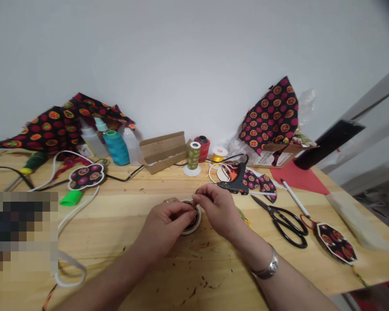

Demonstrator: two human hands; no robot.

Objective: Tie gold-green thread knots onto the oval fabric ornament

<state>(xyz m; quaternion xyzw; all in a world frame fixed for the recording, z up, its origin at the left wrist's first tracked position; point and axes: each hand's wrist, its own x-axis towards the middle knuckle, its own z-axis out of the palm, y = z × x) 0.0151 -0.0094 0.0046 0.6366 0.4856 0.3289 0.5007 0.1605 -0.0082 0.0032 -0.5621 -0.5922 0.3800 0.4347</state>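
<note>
In the middle of the table, my left hand point(168, 222) and my right hand point(219, 209) meet over a round, white-rimmed piece with a dark inside point(197, 222). Thumb and forefinger of the left are pressed together above the piece and cover much of it. The fingers of the right are pinched at its upper edge. Whatever lies in either pinch is too small or hidden to make out. A thin yellow thread point(210, 175) runs just beyond my right hand. Right of that hand lie black-handled scissors point(287, 224), partly opened.
Behind the hands are a black glue gun point(235, 185), an olive thread spool point(193, 156), a teal thread cone point(116, 149) and a cardboard box point(164, 151). Left lie a flower-shaped patterned piece point(87, 176) and white cord. An octagonal patterned piece point(337, 244) is at right. Dark scraps litter the front.
</note>
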